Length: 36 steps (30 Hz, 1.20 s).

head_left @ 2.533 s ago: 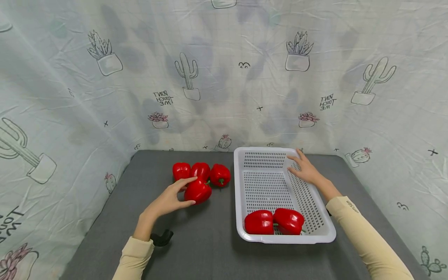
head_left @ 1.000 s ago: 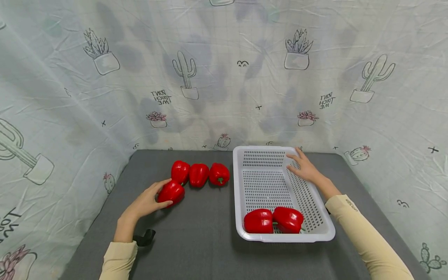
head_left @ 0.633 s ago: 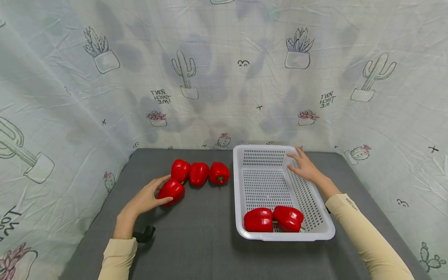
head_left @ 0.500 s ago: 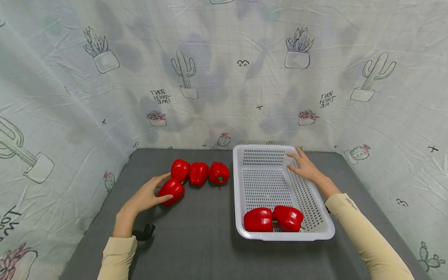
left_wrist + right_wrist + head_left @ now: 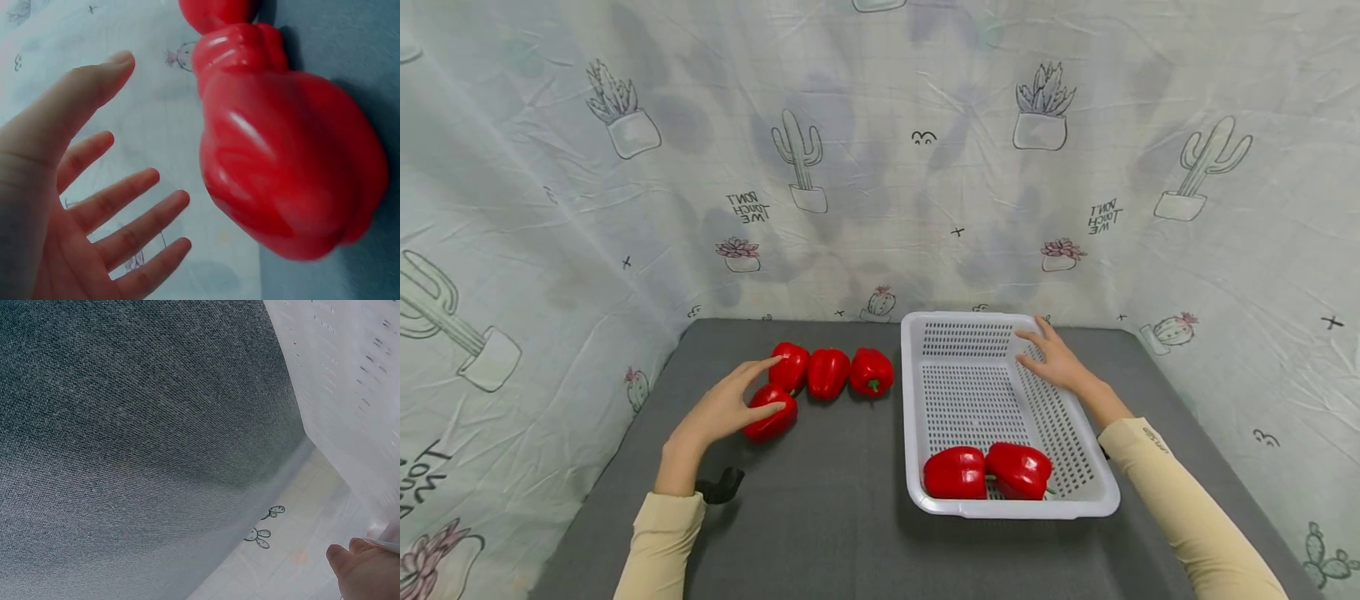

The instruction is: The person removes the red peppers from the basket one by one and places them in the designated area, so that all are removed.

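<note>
My left hand (image 5: pixel 730 404) hovers with spread fingers over a red bell pepper (image 5: pixel 770 425) lying on the table. In the left wrist view a gap shows between the fingers and that bell pepper (image 5: pixel 294 162). Behind it stand a second bell pepper (image 5: pixel 793 371), a third (image 5: pixel 828 375) and another with its green stem facing forward (image 5: pixel 872 372). My right hand (image 5: pixel 1054 362) grips the right rim of a white perforated plastic basket (image 5: pixel 911 417); in the right wrist view, curled fingers (image 5: pixel 359 553) show at its edge. Two bell peppers (image 5: pixel 955 473) lie at the basket's near end.
Dark grey cloth covers the table (image 5: pixel 842 533). A pale curtain (image 5: pixel 880 167) printed with cacti encloses the back and both sides. A black strap piece (image 5: pixel 721 486) sticks out at my left wrist.
My left hand carried the bell pepper left and set it in front of the leftmost one. Its fingers then let go and rose off it. The right hand and the basket stay put.
</note>
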Motion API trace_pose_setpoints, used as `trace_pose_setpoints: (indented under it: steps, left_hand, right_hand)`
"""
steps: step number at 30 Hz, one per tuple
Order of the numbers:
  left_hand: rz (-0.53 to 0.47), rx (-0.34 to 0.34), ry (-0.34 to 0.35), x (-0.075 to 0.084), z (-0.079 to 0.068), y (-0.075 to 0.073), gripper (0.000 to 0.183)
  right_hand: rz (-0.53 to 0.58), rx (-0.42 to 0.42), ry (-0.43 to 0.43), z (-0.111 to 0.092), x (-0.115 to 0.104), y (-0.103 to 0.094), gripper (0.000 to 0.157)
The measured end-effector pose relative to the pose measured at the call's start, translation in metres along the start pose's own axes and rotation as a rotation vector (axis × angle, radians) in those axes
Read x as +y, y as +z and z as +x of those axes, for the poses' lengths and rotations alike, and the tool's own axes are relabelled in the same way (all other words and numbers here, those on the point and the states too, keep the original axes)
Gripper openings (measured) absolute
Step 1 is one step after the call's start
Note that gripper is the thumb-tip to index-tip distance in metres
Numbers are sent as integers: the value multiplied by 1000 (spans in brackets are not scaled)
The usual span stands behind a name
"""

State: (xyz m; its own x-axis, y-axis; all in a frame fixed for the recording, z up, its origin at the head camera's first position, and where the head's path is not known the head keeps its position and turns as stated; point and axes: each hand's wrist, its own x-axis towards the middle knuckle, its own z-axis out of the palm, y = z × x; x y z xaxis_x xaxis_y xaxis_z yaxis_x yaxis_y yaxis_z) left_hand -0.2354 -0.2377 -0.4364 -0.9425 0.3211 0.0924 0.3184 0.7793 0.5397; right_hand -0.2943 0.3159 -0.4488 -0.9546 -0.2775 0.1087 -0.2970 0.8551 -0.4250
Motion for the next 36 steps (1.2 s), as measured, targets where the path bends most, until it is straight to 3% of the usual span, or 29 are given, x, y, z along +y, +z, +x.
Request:
trace_pose_setpoints:
  steps: [21,36]
  left_hand:
    - [7,35,190,51,28,16,65]
    - [-1,-12,344,93,45,49,68]
  right_hand:
    - [6,11,-4,-2,1,2,54]
    - [15,7,-3,-2,0,1,53]
